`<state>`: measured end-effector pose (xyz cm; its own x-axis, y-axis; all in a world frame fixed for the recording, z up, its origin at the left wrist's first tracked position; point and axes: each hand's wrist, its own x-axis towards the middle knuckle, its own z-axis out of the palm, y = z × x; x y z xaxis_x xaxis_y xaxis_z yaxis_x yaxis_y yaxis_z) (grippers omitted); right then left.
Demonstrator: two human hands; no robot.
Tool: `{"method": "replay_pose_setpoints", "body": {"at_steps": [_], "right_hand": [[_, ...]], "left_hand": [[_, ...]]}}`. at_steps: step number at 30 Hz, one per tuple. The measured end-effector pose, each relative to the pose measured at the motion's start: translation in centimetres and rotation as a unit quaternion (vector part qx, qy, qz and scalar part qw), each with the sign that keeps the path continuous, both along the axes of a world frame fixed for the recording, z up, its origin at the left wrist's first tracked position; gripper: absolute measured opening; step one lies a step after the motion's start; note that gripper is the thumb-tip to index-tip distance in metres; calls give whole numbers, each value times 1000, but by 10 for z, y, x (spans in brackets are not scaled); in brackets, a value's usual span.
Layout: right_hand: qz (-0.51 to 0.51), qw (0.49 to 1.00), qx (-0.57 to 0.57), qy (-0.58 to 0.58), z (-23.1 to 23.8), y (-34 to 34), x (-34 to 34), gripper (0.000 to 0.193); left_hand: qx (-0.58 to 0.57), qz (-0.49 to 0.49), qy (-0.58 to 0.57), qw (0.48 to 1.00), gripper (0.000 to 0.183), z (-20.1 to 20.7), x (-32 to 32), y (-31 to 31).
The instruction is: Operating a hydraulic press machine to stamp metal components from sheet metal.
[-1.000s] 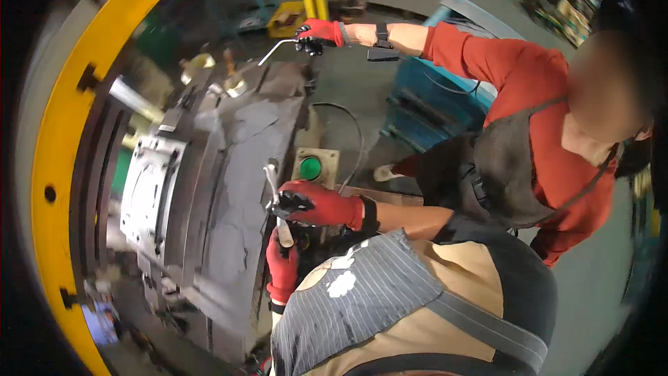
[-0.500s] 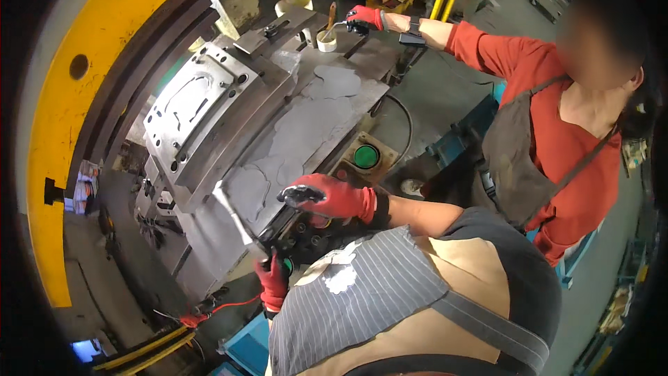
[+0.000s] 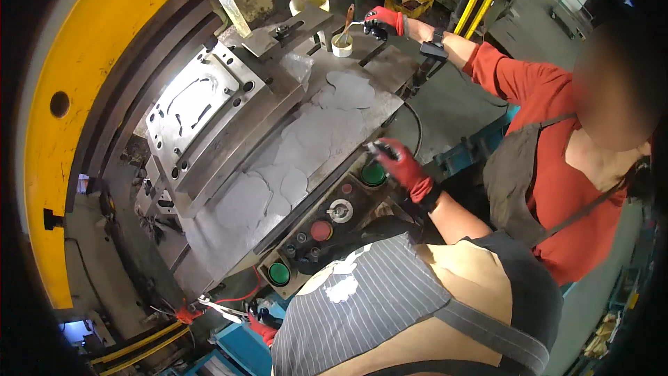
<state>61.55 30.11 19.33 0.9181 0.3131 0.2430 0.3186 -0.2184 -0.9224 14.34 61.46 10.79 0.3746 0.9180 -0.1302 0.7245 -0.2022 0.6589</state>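
The red-gloved left hand (image 3: 262,327) grips a slender silver metal tool (image 3: 224,310); whether the red-gloved right hand (image 3: 403,167) is spread is unclear.

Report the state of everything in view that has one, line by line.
Left hand: closed on metal tool
Metal tool: held, pointing leftward
Right hand: partly curled; grip unclear
Co-worker's gloved hand: raised beside white cup
White cup: upright
Brush: standing in white cup, handle up
Far green button: partly hidden behind right hand
Near green button: uncovered
Red button: uncovered
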Motion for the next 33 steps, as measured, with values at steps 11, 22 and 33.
{"method": "replay_pose_setpoints", "body": {"at_steps": [11,22,33], "right_hand": [[-93,945,67,306,-109,-79,23,31],[-57,953,110,275,-109,-60,28,28],[4,963,56,264,-117,-50,35,30]], "left_hand": [[-8,-178,85,980,56,-52,18,-13],[160,-339,277,885,49,-110,14,7],[-466,163,-431,755,33,-116,-1,-8]]}}
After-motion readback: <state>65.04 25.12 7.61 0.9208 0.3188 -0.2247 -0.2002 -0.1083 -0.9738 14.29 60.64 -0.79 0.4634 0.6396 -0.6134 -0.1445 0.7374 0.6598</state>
